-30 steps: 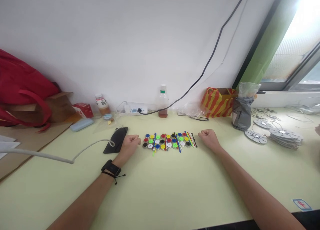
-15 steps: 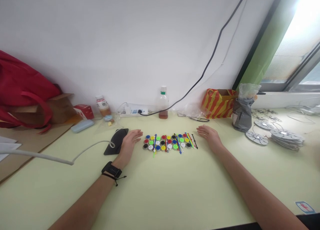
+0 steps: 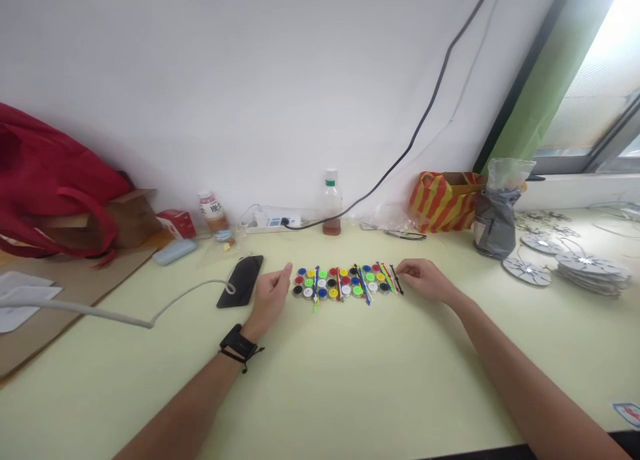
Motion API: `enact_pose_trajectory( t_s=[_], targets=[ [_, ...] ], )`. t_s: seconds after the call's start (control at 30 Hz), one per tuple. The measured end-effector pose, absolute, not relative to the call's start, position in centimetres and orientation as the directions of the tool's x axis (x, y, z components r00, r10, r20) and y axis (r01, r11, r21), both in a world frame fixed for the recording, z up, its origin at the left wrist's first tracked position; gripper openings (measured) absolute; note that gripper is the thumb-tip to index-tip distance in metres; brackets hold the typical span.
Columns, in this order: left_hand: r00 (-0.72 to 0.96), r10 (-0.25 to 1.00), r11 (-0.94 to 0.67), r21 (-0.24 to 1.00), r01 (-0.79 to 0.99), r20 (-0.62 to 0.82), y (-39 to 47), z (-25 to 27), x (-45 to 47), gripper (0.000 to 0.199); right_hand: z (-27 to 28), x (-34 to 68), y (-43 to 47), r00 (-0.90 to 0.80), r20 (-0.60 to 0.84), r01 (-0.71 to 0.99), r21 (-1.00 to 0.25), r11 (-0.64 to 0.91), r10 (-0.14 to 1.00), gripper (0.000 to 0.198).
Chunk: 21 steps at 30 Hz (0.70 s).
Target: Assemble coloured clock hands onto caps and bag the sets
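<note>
Several small round discs in red, blue, yellow, green, white and black (image 3: 332,282) lie in rows on the table in front of me. Thin coloured arrow-shaped strips lie across them and at their right end. Just left of the rows is my left hand (image 3: 271,297), its fingers curled in and its thumb pointing up; nothing shows in it. At the right end, my right hand (image 3: 424,279) has bent fingers, with the tips beside a black arrow strip (image 3: 397,281). Whether they grip it is hidden.
A dark flat rectangular object (image 3: 241,282) lies left of my left hand, with a grey cable (image 3: 193,289) looping over it. Behind stand a bottle (image 3: 332,203), a power strip (image 3: 273,219) and a striped bag (image 3: 445,202). Stacked grey discs (image 3: 593,272) are at right.
Both hands were flat with fingers stretched out; now their fingers are curled in. The right fingertips have come closer to the strips. The whole view has shifted slightly.
</note>
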<state>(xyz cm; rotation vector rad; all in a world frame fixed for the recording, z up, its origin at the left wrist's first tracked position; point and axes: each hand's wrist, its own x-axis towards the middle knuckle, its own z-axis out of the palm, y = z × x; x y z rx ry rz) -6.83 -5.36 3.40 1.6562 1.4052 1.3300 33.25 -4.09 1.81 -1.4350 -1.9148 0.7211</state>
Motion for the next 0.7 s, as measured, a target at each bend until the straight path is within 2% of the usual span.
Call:
enact_pose_trajectory(
  t_s=[0.2,0.43,0.7],
  targets=[
    [0.256,0.917,-0.39,0.827,0.405,0.307,-7.5,4.2,-5.1,0.053,2.1,33.5,-4.3,-0.254,0.109,0.67,-0.697,0.255,0.961,0.02],
    [0.572,0.796,-0.543,0.655,0.526,0.201,-10.2,5.0,-3.5,0.047,2.1,33.1,-4.4,-0.267,0.133,0.651,-0.705,0.28,0.955,0.025],
    [0.694,0.704,-0.625,0.598,0.503,0.152,-12.2,5.5,-1.9,0.039,1.7,33.5,-4.0,-0.205,0.161,0.692,-0.674,0.259,0.965,0.032]
  ],
)
